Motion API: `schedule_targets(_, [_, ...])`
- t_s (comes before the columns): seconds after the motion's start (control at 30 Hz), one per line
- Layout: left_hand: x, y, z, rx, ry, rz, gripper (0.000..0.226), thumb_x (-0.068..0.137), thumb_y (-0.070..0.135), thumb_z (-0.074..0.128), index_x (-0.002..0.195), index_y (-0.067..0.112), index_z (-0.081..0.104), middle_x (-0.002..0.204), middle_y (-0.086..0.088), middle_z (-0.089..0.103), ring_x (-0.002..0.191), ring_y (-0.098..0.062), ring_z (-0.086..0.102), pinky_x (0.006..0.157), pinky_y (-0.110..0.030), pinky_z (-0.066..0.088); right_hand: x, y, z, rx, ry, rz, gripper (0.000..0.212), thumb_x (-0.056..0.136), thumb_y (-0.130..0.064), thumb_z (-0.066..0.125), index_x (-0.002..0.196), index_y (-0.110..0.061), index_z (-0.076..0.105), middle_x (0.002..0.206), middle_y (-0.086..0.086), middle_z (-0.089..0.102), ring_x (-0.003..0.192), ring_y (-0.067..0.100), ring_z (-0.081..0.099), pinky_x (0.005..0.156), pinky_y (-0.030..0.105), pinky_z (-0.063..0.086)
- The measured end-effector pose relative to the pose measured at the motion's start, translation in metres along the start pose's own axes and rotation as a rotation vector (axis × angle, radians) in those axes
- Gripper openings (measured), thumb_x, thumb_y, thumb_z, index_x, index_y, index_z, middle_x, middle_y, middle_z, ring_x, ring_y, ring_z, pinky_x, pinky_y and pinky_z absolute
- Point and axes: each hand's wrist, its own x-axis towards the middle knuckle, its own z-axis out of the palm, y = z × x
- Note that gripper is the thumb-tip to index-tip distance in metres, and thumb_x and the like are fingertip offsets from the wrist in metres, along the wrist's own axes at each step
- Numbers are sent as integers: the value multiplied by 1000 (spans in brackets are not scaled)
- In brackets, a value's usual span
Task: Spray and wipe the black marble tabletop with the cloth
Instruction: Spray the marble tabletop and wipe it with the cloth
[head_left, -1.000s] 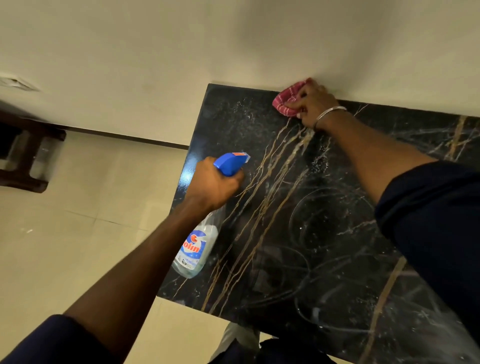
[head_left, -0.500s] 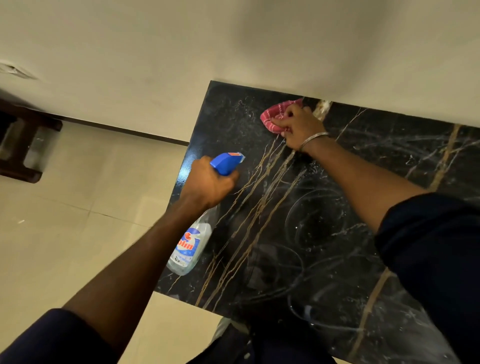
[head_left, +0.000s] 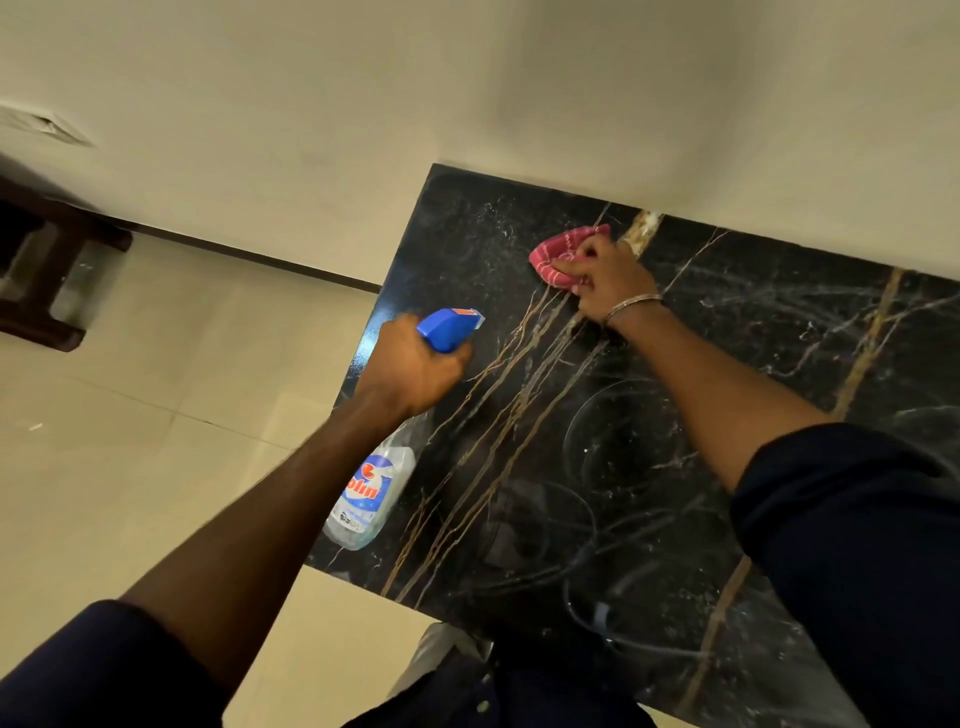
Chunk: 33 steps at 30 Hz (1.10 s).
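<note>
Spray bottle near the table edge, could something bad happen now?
The left hand holds the spray bottle by its blue head at the left edge of the black marble tabletop; a slip might drop it onto the tiled floor. Its nozzle points toward the right hand gripping the red cloth, so a squeeze could wet the hand instead. The cloth is bunched small, so it may leave streaks like those showing.

The black marble tabletop (head_left: 779, 338), gold-veined and streaked with pale smears, bore a bunched red cloth (head_left: 557, 255) near its far edge
</note>
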Motion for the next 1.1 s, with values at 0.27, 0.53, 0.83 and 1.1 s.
schedule_targets(0.27, [-15, -4, 7, 1, -31, -1, 14, 85, 24, 64, 83, 13, 56, 61, -4, 56, 53, -15, 58, 51, -22, 45, -81, -28, 31, -12, -91, -362, 53, 84, -21, 67, 131, -41, 57, 128, -2, 46, 106, 21, 44, 86, 31, 48])
schedule_targets(0.53, [-21, -9, 11, 4, -50, 5, 15, 84, 26, 65, 86, 15, 56, 62, 1, 53, 54, -10, 53, 54, -20, 41, -23, -21, 14, 47, -9, 37, 48, 83, -16, 71, 126, -35, 63, 130, 4, 46, 118, 31, 44, 100, 47, 47])
schedule_targets(0.83, [-33, -10, 22, 32, -56, 36, 21, 83, 30, 67, 86, 11, 57, 60, 1, 53, 52, -10, 52, 52, -19, 41, -102, -43, 38, 23, -91, -336, 54, 80, -19, 71, 128, -41, 58, 129, -2, 46, 113, 21, 43, 90, 35, 48])
schedule_targets(1.1, [-48, -26, 22, 32, -82, -19, 24, 83, 30, 67, 92, 9, 59, 64, -5, 57, 57, -18, 60, 56, -27, 51, -40, 12, 7, 5, 30, 120, 46, 86, -13, 67, 129, -30, 62, 136, 6, 44, 117, 33, 42, 101, 46, 45])
